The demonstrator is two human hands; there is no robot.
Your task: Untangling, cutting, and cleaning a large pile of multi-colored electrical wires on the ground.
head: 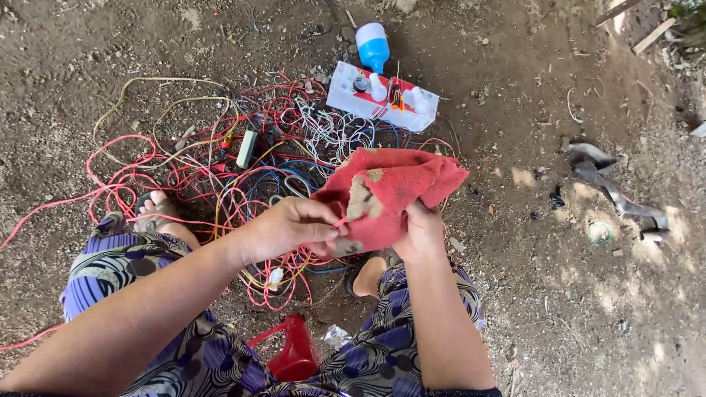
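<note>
- Nearest the camera: knees in a purple patterned dress (382, 360), with a red plastic stool (293, 351) between them on the dirt ground (573, 294).
- Left hand (290, 226): closed, fingertips pinching a thin red wire (340, 220) against the lower edge of a red cloth (390, 195).
- Right hand (421, 234): closed around the bunched lower part of the red cloth, holding it up above the ground.
- Red cloth: worn through in pale patches, held between both hands in front of the knees, over the near edge of a tangle of wires (220, 169).
- Tangle of wires: red, blue, yellow and white strands spread on the ground ahead of the feet, one red strand trailing off to the left edge.
- Sandalled foot (152, 208): resting among the left part of the tangle.
- White box (381, 97): lying on the ground just past the tangle, small tools and bottles inside.
- Blue and white bottle (372, 45): lying just behind the box.
- Grey strip (614, 192): crumpled on the ground well to the right, apart from everything else.
</note>
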